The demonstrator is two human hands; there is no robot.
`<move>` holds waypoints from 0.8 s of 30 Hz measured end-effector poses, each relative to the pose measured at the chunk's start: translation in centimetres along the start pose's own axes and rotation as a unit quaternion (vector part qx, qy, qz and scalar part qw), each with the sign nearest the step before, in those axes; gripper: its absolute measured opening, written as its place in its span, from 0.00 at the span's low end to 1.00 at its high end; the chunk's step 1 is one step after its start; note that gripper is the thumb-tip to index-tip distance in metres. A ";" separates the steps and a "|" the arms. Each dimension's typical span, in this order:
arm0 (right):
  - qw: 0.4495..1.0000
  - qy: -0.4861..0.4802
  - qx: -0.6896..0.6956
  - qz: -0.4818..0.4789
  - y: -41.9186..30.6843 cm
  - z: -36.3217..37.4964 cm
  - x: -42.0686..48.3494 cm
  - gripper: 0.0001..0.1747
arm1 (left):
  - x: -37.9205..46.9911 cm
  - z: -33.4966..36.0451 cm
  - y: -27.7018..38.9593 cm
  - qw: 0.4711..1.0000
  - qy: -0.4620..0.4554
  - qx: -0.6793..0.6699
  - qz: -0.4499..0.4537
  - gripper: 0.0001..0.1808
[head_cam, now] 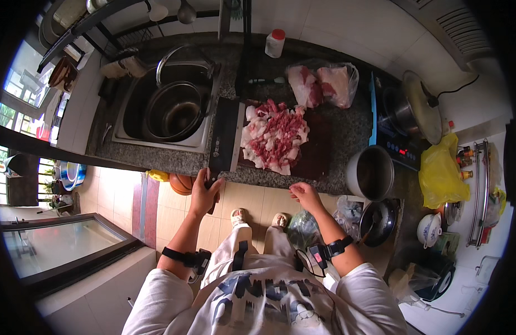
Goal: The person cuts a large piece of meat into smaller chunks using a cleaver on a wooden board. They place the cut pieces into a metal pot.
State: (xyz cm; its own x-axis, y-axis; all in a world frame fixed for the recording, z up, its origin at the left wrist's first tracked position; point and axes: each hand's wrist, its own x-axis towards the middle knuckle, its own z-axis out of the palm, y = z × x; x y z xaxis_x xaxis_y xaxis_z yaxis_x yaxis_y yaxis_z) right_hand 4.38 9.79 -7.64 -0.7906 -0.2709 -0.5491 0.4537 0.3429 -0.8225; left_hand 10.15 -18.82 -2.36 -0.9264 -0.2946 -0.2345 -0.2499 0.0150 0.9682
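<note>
My left hand (204, 193) grips the dark handle of a wide-bladed cleaver (225, 136), whose blade lies left of a heap of chopped raw meat and fat (275, 136). The heap rests on a dark red-brown cutting board (318, 144). Below the board, just off the counter's front edge, my right hand (306, 196) has its fingers curled and seems to hold nothing. Behind the board, larger pieces of raw meat (306, 86) sit on and partly in a clear plastic bag (350, 90).
A sink (130, 121) with a metal pot (174, 111) is at left. A deep pot (370, 172) stands right of the board, near an induction cooker (394, 146) with a lidded pan. A red-capped jar (274, 44) and a green-handled tool (266, 80) are behind.
</note>
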 end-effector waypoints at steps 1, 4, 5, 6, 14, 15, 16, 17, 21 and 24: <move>1.000 0.010 -0.007 -0.006 0.3 -0.2 0.2 0.11 | -0.5 -0.1 -0.1 1.000 -0.004 -0.017 -0.018 0.10; 0.999 0.028 -0.012 -0.022 0.1 -0.1 0.9 0.12 | -1.7 -0.3 -1.4 0.998 0.001 -0.039 -0.046 0.11; 0.999 0.038 -0.009 -0.031 -0.2 0.1 1.2 0.12 | -2.0 -0.3 -2.1 0.997 0.007 -0.046 -0.056 0.11; 0.999 0.037 -0.008 -0.030 -0.5 0.3 1.3 0.12 | -2.2 -0.1 -2.5 0.996 0.023 -0.062 -0.060 0.10; 0.996 -0.029 0.085 0.023 -1.6 1.5 2.9 0.13 | -3.8 1.4 -4.9 0.986 0.026 -0.110 -0.120 0.10; 0.988 -0.044 0.139 0.056 -2.0 1.6 2.9 0.12 | -4.0 1.6 -5.1 0.981 0.014 -0.141 -0.131 0.10; 0.987 -0.046 0.140 0.058 -2.4 1.8 2.8 0.12 | -4.1 1.9 -5.2 0.981 0.005 -0.140 -0.136 0.10; 0.985 -0.038 0.162 0.051 -2.7 1.9 2.7 0.11 | -4.3 2.4 -5.4 0.978 -0.007 -0.151 -0.142 0.10; 0.974 -0.011 0.220 0.044 -3.7 1.6 3.2 0.10 | -3.8 5.6 -6.1 0.978 -0.027 -0.133 -0.156 0.09; 0.970 -0.019 0.240 0.036 -4.5 0.8 3.6 0.13 | -2.9 8.5 -4.0 0.973 -0.026 -0.164 -0.162 0.12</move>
State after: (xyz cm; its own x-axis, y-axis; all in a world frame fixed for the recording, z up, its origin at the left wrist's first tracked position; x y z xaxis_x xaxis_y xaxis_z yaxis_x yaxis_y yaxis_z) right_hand -0.17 6.52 -6.02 -0.7384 -0.2983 -0.6048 0.6532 -0.0936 -0.7514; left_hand 11.40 -9.87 -6.30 -0.8294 -0.1846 -0.5273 -0.4348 -0.3794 0.8167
